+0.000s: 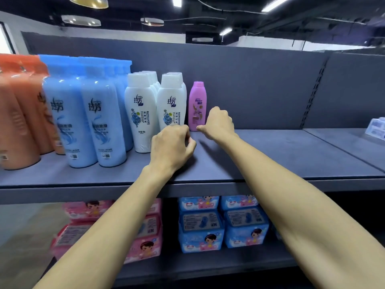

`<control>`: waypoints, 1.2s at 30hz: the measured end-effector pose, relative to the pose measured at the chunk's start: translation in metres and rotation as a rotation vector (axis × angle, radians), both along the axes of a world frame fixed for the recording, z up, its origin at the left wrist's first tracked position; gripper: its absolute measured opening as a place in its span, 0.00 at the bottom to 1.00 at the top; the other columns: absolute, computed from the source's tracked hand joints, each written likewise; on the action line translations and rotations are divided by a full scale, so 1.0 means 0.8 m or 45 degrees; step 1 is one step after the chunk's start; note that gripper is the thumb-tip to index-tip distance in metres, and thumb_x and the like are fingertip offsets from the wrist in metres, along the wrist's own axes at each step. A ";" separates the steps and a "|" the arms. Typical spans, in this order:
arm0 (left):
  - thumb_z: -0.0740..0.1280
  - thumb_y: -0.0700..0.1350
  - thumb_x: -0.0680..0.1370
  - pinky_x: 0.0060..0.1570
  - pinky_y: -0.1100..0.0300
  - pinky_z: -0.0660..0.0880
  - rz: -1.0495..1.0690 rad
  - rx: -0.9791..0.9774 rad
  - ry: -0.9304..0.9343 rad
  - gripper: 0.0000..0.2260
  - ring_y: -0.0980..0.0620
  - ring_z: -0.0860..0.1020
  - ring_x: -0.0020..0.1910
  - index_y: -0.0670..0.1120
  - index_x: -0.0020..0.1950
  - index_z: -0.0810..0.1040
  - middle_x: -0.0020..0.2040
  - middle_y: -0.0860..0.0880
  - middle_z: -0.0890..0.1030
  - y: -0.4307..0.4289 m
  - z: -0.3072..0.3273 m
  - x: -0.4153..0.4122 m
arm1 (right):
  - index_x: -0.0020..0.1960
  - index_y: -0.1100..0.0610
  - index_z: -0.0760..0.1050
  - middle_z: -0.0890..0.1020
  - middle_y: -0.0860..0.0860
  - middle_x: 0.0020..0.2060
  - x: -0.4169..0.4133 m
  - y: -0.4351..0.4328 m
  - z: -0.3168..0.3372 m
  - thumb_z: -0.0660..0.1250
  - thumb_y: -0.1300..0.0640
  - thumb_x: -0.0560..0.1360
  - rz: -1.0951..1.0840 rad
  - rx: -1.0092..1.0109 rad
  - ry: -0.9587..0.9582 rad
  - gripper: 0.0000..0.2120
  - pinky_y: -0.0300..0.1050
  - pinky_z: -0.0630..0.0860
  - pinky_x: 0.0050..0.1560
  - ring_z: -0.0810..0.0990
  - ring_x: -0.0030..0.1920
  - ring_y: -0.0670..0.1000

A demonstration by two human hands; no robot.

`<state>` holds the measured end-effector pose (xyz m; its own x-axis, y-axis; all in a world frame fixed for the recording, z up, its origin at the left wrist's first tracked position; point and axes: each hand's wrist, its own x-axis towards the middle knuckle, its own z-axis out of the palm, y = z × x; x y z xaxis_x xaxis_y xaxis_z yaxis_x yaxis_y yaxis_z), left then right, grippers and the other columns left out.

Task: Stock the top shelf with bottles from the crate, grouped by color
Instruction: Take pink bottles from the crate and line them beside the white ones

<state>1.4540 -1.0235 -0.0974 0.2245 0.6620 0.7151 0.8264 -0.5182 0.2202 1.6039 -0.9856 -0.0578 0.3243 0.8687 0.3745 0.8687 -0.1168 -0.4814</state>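
While both arms reach over the top shelf, the purple bottle stands upright mid-frame, just right of the white bottles. Left hand is curled into a fist with nothing in it. Right hand curls right by the purple one's base, honestly can't tell if it's gripping.

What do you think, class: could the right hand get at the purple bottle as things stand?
Probably yes. The right hand is right beside the purple bottle, with nothing between them. The hand is curled and would need to open first. The white bottles crowd only the bottle's far side.
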 end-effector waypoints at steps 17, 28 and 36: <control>0.63 0.49 0.73 0.36 0.57 0.67 -0.195 0.008 0.061 0.07 0.45 0.76 0.42 0.47 0.42 0.75 0.40 0.50 0.80 -0.078 0.035 -0.025 | 0.56 0.53 0.73 0.79 0.51 0.50 -0.022 -0.175 0.030 0.69 0.47 0.73 -0.103 0.073 -0.291 0.16 0.47 0.69 0.42 0.76 0.46 0.56; 0.64 0.50 0.73 0.36 0.57 0.65 -0.599 -0.116 0.121 0.06 0.46 0.76 0.42 0.48 0.43 0.73 0.40 0.51 0.78 -0.164 -0.055 0.037 | 0.51 0.51 0.76 0.82 0.48 0.49 0.025 -0.321 -0.063 0.71 0.45 0.72 -0.328 -0.002 -0.238 0.13 0.48 0.76 0.48 0.80 0.50 0.54; 0.67 0.54 0.73 0.39 0.54 0.72 -0.728 -0.293 0.330 0.12 0.47 0.75 0.48 0.48 0.50 0.73 0.46 0.51 0.74 -0.207 -0.165 0.085 | 0.51 0.50 0.74 0.81 0.48 0.50 0.064 -0.377 -0.181 0.71 0.45 0.72 -0.438 -0.242 -0.129 0.13 0.47 0.73 0.46 0.80 0.50 0.55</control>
